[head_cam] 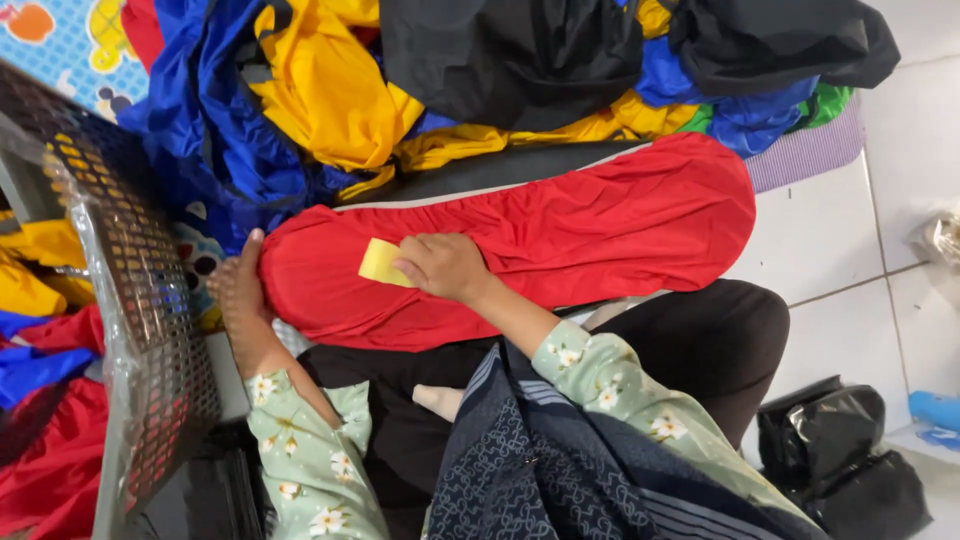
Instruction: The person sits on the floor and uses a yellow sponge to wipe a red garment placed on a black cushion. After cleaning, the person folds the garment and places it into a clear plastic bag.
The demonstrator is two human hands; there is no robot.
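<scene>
While I look down from the head camera, a long red fabric cover fills the middle of the view, stretched over a padded board whose dark edge shows along its upper side. Its long axis runs left to right, tilting slightly upward toward the rounded right end, and it lies across the lap. Behind it sits a heap of blue, yellow and black fabric, cut off by the top edge. A dark mesh basket stands at the left, partly out of frame. My left hand lies flat with fingers together against the cover's left end. My right hand presses a small yellow piece onto the red cloth, fingers curled over it; I cannot make out what the piece is.
</scene>
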